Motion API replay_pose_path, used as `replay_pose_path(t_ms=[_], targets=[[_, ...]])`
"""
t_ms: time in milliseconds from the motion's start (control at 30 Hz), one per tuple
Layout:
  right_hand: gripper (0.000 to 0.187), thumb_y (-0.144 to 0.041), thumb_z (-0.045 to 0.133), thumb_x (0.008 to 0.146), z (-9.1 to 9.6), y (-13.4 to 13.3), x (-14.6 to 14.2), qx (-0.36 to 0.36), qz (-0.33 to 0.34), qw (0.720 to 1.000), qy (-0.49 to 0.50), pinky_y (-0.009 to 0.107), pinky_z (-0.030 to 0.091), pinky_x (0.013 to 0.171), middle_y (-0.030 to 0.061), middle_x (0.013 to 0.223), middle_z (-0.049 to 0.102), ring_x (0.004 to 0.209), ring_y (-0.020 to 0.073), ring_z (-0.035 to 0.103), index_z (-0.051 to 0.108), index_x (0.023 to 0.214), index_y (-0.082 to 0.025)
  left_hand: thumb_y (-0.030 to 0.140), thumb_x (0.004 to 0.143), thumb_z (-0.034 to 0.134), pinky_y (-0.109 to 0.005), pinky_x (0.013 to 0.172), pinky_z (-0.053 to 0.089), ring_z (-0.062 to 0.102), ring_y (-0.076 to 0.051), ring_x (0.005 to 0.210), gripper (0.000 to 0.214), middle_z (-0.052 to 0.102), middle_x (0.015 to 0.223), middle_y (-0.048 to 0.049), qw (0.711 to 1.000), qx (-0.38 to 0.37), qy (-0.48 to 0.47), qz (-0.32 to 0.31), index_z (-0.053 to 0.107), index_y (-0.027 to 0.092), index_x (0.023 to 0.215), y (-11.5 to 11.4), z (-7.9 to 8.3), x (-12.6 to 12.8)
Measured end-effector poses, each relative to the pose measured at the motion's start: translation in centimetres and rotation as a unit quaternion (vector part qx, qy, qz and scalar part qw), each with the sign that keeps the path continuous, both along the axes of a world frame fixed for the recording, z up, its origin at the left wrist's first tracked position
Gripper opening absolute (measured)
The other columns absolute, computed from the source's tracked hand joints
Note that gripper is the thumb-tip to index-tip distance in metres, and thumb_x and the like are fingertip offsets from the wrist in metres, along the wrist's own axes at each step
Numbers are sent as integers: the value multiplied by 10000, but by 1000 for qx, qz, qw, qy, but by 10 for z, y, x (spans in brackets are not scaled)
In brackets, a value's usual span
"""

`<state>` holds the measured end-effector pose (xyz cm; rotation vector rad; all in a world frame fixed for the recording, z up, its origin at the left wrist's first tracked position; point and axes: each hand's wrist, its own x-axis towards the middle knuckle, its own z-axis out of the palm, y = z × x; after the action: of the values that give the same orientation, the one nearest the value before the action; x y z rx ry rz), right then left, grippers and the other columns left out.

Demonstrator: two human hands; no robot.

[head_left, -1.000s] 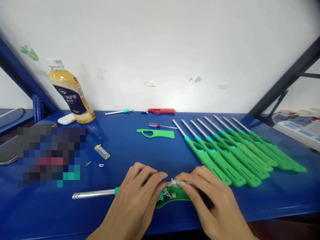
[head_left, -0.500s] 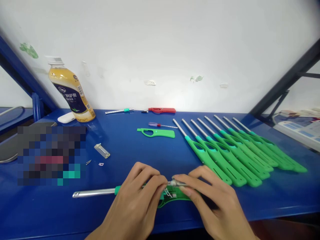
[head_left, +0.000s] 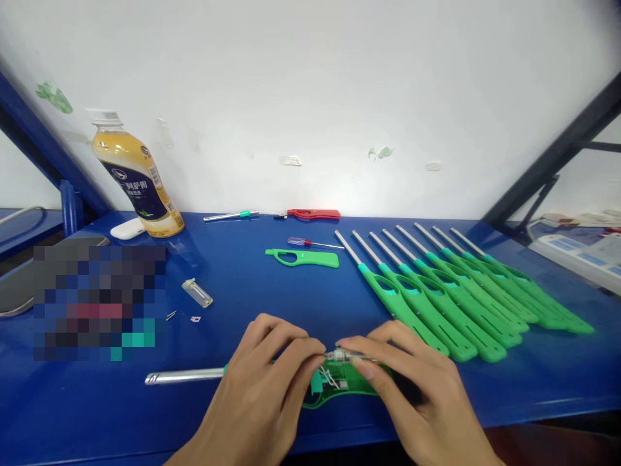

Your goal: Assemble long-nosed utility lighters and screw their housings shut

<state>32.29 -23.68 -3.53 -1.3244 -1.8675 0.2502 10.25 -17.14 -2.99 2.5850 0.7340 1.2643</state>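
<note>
An opened green long-nosed lighter (head_left: 334, 387) lies near the front edge of the blue table (head_left: 272, 291), its metal tube (head_left: 184, 376) pointing left. My left hand (head_left: 264, 382) and my right hand (head_left: 412, 382) both rest over its open body. The fingertips of both hands pinch a small clear part (head_left: 339, 355) with thin wires above the green shell. Most of the shell is hidden under my fingers.
Several finished green lighters (head_left: 451, 291) lie in a row at the right. A loose green shell half (head_left: 303, 258), a small screwdriver (head_left: 313, 243), a red lighter (head_left: 313, 214), a clear fuel tank (head_left: 197, 293) and a yellow drink bottle (head_left: 138, 178) sit further back and left.
Both hands have stayed on the open lighter, with only slight finger shifts. The view has moved a little.
</note>
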Motion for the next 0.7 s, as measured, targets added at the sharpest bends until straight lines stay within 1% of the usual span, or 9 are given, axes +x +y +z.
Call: replay_pose_path(t_ms=[100,167,333,467,500,567,633,700], targets=[[295,-185,608,1066,-1,0,0,1,-2,1000,-7,262,586,783,-11,1012,693,897,132,707,729,1279,-348,-9,1015,579,-305,809,498,555,-178,900,207,710,959,-13,999,-37,-8,-3,667,174,1055,-2,-1,-1],[315,-176,605,1065,-1,1,1,3,1,1000,-11,262,584,776,-9,1007,683,893,131,701,724,1299,-351,-26,1004,573,-302,808,508,558,-177,901,219,706,951,-16,999,-40,-10,-8,658,173,1035,-3,-1,0],[324,-174,616,1061,-1,1,1,22,11,999,-28,266,571,730,-5,972,668,854,134,678,722,1310,-352,-60,1005,539,-337,779,505,566,-181,861,233,725,941,-25,1000,11,0,-22,632,152,1037,-3,-1,4],[312,-170,614,1061,-1,1,0,29,13,999,-33,269,572,754,-1,981,678,874,136,679,725,1299,-340,-53,1018,532,-342,778,512,569,-182,844,238,727,938,-22,1000,17,7,-18,641,157,1042,-1,-1,2],[302,-172,609,1064,0,0,-1,27,10,999,-29,265,574,764,-3,985,684,882,134,685,724,1291,-336,-38,1027,535,-347,794,519,579,-186,858,231,727,952,-26,1000,20,15,-14,650,159,1061,-1,-1,0],[282,-179,607,1067,0,0,-2,16,2,1000,-19,258,577,780,-9,993,700,894,130,695,721,1276,-330,33,1051,556,-360,853,542,603,-206,941,210,726,1034,-50,999,18,42,8,669,162,1172,-5,-2,-5],[262,-202,617,1069,1,1,-2,10,-13,1000,-11,260,577,790,-19,975,713,878,129,697,718,1274,-330,133,1069,591,-379,926,566,602,-240,1066,264,706,1144,-85,997,4,68,48,653,170,1323,-10,-4,-13],[233,-238,629,1070,1,1,-3,9,-28,1000,-5,270,575,799,-29,955,729,858,135,697,715,1266,-330,190,1076,610,-384,952,584,591,-259,1133,309,691,1195,-96,994,-2,83,69,636,194,1383,-15,-7,-20]])
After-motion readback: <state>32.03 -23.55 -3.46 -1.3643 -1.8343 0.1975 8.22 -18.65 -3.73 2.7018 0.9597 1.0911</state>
